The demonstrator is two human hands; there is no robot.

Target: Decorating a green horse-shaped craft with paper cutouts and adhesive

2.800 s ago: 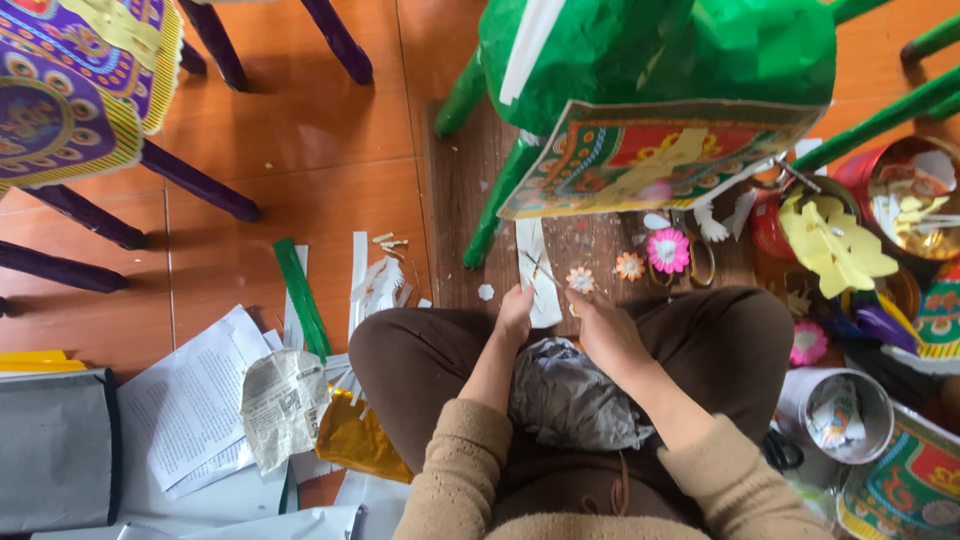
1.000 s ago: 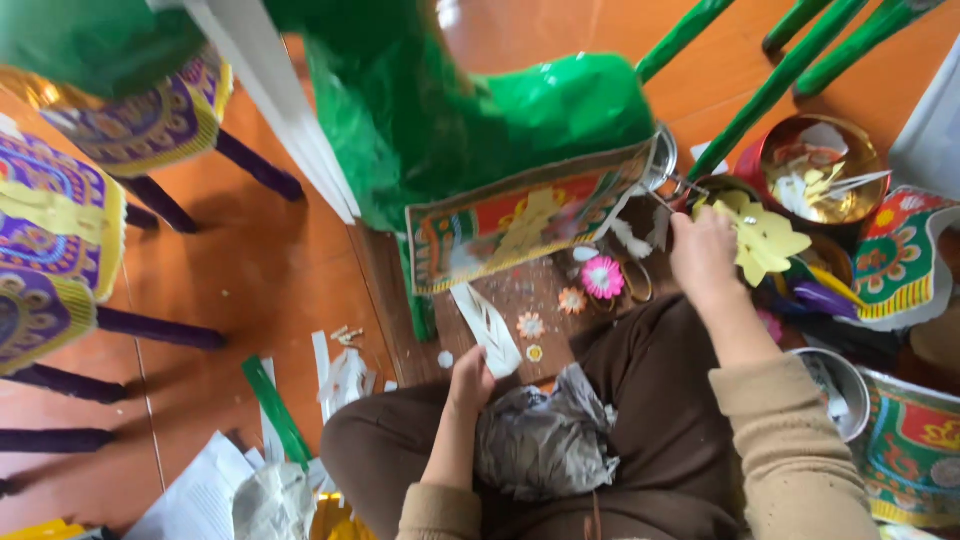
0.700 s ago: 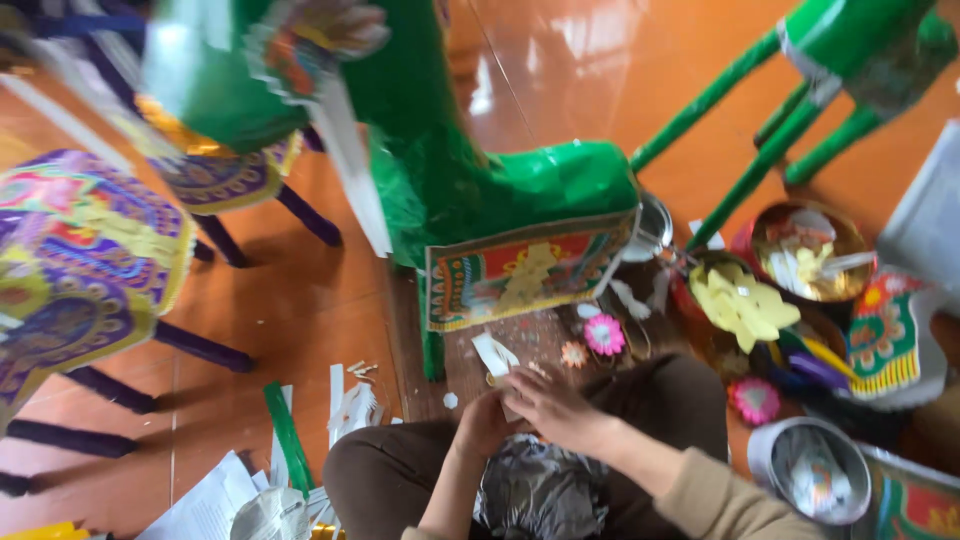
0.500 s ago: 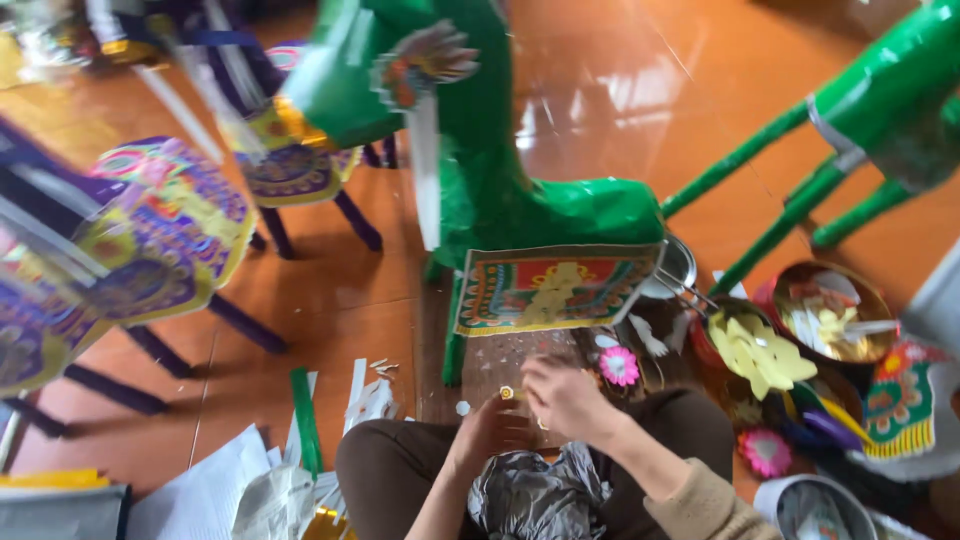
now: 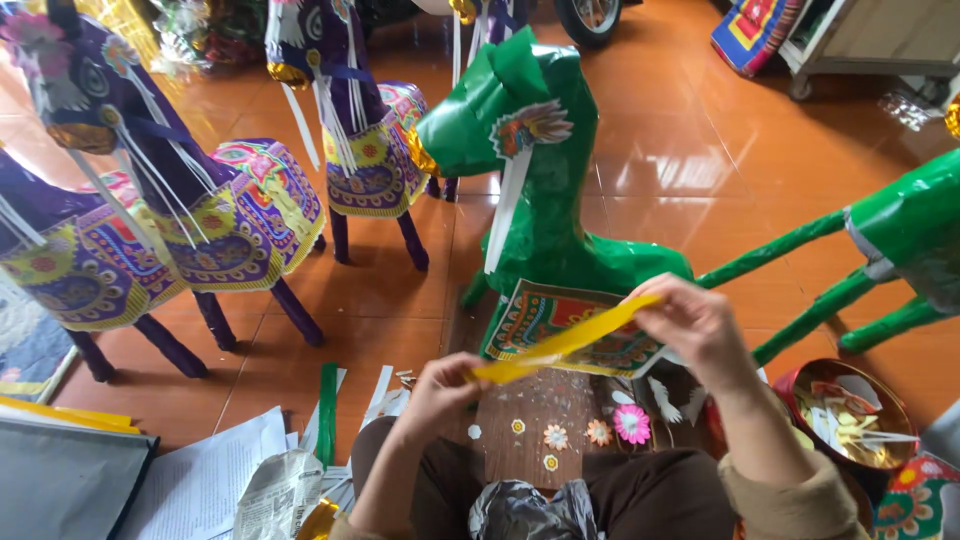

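A yellow paper strip (image 5: pixel 565 343) stretches between my two hands in front of me. My left hand (image 5: pixel 440 390) pinches its lower left end, and my right hand (image 5: pixel 695 325) pinches its upper right end. Just behind the strip stands a green paper horse (image 5: pixel 540 200) with a patterned saddle cloth (image 5: pixel 560 325) on its side. Under my hands lies a brown board (image 5: pixel 530 415) with small paper flowers (image 5: pixel 631 423) on it. A crumpled grey bag (image 5: pixel 520 510) rests in my lap.
Purple paper horses (image 5: pixel 170 210) with patterned cloths stand at the left and back. Another green horse body (image 5: pixel 900 240) lies at the right. A round tin (image 5: pixel 848 415) of paper cut-outs sits at right; newspapers (image 5: pixel 200 485) and a green strip (image 5: pixel 327 412) lie at left.
The view has tilted up from my lap to the horses. My right hand reached to the right, came back, and both hands now hold a yellow strip raised between them.
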